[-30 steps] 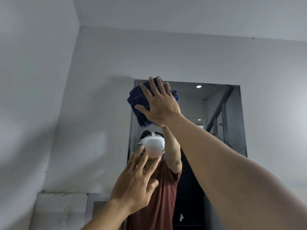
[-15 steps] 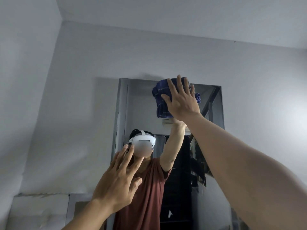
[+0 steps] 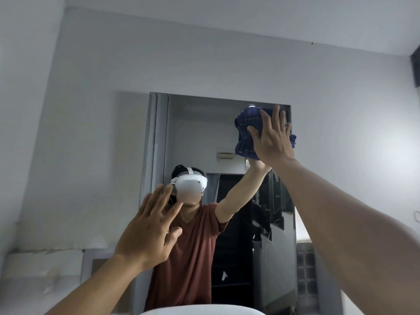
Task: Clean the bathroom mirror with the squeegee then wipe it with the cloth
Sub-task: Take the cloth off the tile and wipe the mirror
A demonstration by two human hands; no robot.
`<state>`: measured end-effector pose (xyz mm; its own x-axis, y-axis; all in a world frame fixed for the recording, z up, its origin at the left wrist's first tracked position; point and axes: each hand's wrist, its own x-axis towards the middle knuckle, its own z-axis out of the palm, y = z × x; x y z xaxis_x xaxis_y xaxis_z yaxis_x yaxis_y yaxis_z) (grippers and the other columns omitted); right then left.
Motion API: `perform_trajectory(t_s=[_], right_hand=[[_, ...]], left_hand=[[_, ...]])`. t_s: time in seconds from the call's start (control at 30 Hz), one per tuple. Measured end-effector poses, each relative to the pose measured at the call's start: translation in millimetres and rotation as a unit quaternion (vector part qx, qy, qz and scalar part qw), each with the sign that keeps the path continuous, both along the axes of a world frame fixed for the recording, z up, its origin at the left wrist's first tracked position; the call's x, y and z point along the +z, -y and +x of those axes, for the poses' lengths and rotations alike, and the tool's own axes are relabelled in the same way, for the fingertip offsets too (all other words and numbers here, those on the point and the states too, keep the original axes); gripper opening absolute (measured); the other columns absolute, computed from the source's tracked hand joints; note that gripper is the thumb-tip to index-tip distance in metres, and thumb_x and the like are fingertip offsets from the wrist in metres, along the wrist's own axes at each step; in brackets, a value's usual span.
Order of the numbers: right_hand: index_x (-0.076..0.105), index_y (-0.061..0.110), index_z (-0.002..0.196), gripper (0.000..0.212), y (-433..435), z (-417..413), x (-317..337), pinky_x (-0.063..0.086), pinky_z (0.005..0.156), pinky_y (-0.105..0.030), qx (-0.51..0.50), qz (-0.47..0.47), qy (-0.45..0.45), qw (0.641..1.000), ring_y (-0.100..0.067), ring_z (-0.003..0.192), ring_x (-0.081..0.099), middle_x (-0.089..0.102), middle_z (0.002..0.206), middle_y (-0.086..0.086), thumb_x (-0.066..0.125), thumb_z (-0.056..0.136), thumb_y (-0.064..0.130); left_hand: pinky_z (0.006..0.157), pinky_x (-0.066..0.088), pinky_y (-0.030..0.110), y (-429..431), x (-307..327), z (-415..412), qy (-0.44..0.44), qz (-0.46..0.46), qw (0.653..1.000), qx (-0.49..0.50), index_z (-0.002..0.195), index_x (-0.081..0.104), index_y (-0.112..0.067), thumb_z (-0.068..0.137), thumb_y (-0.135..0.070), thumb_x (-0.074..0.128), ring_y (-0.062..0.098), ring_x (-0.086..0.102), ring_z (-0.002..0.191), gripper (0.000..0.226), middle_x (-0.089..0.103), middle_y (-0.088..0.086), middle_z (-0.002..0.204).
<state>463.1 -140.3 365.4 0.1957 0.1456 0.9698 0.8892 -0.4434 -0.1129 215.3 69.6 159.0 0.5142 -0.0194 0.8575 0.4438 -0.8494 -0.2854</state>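
Your right hand (image 3: pixel 271 142) has slid the cloth (image 3: pixel 246 137) rightward along the top of the mirror (image 3: pixel 195 137), into its upper right corner. Flat, straight fingers press the bunched cloth, slightly taller than wide, to the glass. Your left hand (image 3: pixel 147 228), fingers spread, holds nothing near the left edge. Grey wall (image 3: pixel 91 133) surrounds the mirror, and bare glass stretches left and below.

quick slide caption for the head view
Right hand presses a blue cloth against the mirror near its top right corner; left hand raised, fingers spread.
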Motion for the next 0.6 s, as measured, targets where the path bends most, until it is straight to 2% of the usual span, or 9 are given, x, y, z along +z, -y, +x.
perform_trajectory(t_s=[0.17,0.33,0.47,0.6], right_hand=[[0.014,0.021,0.162,0.067,4,7,-36,0.001,0.126,-0.051,-0.02,0.02,-0.025,0.999,-0.033,0.156,-0.002,0.002,0.17,-0.015,0.029,0.105,0.054],[0.009,0.022,0.162,0.067,3,5,-67,-0.003,0.126,-0.05,-0.025,0.038,-0.056,0.997,-0.032,0.156,-0.007,-0.003,0.17,-0.014,0.024,0.105,0.053],[0.016,0.015,0.16,0.066,-12,-12,-75,-0.001,0.126,-0.054,-0.016,0.055,-0.077,0.995,-0.034,0.156,-0.007,-0.002,0.169,-0.019,0.025,0.106,0.052],[0.024,0.013,0.158,0.063,-34,-39,-71,-0.001,0.125,-0.057,-0.005,0.045,-0.05,0.998,-0.039,0.155,-0.004,0.001,0.168,-0.021,0.027,0.106,0.05]], left_hand=[[0.121,0.026,0.053,1,1,-1,-0.003,0.0,1.0,-0.003,0.161,0.015,-0.025,0.093,-0.047,0.053,0.03,0.0,0.156,0.081,0.004,0.013,0.169],[0.119,0.03,0.055,2,0,1,0.005,0.009,1.0,0.013,0.157,0.029,-0.017,0.095,-0.046,0.052,0.033,0.003,0.156,0.073,0.007,0.016,0.168],[0.119,0.031,0.053,6,-19,0,0.024,-0.004,1.0,0.002,0.158,0.024,-0.012,0.096,-0.043,0.051,0.032,0.006,0.155,0.075,0.01,0.018,0.167],[0.122,0.023,0.049,9,-52,-2,0.01,0.005,1.0,-0.02,0.16,0.017,-0.011,0.094,-0.042,0.056,0.032,0.009,0.155,0.082,0.011,0.017,0.167]])
